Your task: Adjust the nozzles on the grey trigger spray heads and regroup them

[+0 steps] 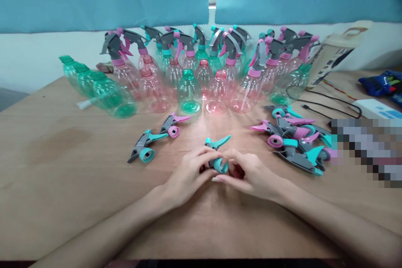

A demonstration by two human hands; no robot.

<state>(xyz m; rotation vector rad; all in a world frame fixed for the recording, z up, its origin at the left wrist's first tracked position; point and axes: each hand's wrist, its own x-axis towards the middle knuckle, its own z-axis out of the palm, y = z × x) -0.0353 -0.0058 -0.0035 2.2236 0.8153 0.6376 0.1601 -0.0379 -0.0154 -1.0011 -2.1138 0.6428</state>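
Note:
Near the table's front middle, my left hand (193,167) is closed around a grey and teal trigger spray head (221,165). Its teal collar faces me, and its teal lever points up to the right. My right hand (251,172) meets it from the other side, with curled fingers at the collar and the thumb below. Part of the grey body is hidden behind my fingers. To the left lie two loose spray heads, one teal (147,155) and one pink (173,131). A pile of pink and teal spray heads (290,144) lies to the right.
Clear pink and green bottles stand behind; an open green bottle (188,96) is in front. Several carry spray heads. Green bottles (106,92) lean at the left. A pale tumbler (334,52), a black cable (337,101) and a white box (378,110) are at the right.

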